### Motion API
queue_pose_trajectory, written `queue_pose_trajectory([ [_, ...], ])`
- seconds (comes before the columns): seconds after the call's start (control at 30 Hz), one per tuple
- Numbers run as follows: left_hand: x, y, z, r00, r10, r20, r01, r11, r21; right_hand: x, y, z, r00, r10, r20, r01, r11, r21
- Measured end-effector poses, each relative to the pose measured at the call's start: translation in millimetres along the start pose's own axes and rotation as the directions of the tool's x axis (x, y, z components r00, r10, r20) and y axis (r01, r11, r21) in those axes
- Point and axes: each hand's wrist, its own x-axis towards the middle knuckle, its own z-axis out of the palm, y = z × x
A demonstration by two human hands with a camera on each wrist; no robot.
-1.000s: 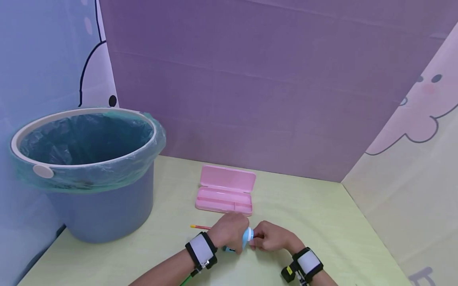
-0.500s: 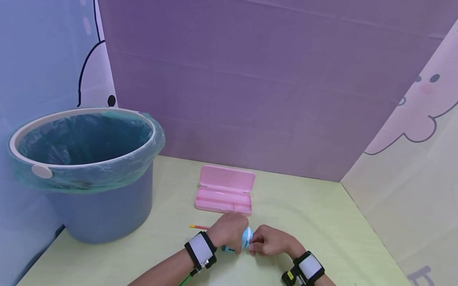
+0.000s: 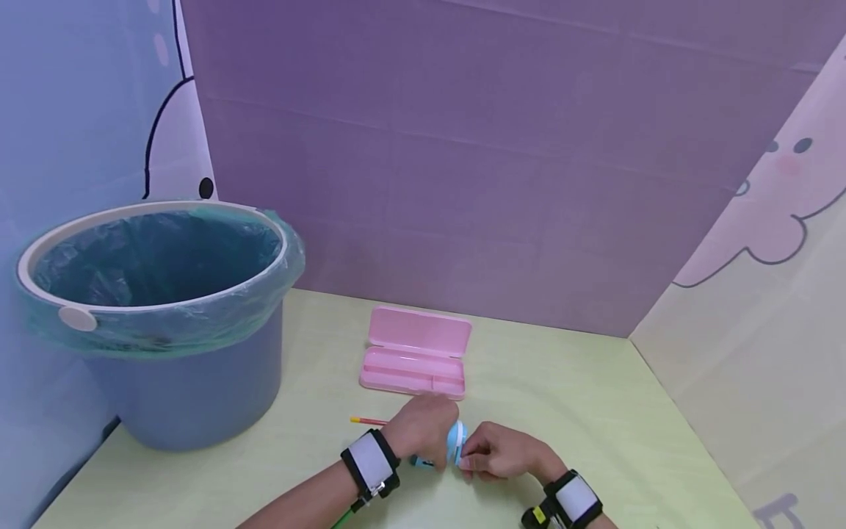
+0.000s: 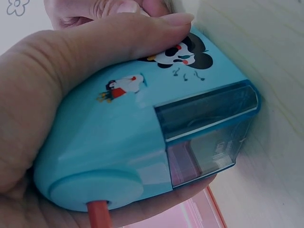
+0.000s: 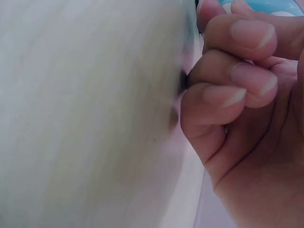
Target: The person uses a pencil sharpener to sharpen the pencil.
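My left hand [image 3: 423, 430] grips a light-blue pencil sharpener [image 4: 109, 133], thumb over its printed cartoon side. A clear, dark-tinted shavings drawer [image 4: 209, 137] shows on its body. From its round entry sticks a red pencil [image 4: 99, 216], whose yellow end points left in the head view. On the other side, my right hand [image 3: 499, 450] pinches the sharpener's crank handle between thumb and forefinger, with the handle mostly hidden by the fingers. The other right fingers [image 5: 242, 66] are curled in, close over the table, in the right wrist view.
A pink pencil case [image 3: 413, 369] lies with its lid up just behind the left hand. At the left stands a large blue bin [image 3: 198, 397] lined with a green bag. A purple backdrop [image 3: 423, 162] rises along the table's [image 3: 575, 389] far edge.
My right hand has shifted slightly toward the near side at the crank, its wrist moving down and to the right. The left hand, sharpener and pencil hold nearly the same place.
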Motion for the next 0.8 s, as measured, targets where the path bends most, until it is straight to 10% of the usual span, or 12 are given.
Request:
queue_pose_trajectory([
  [0.8,-1.5,1.2,-1.2,1.000,-0.021,-0.001,0.021,1.000,-0.010,-8.6,-9.2,0.7,0.996,-0.021,0.081,0.010,0.990,0.138],
])
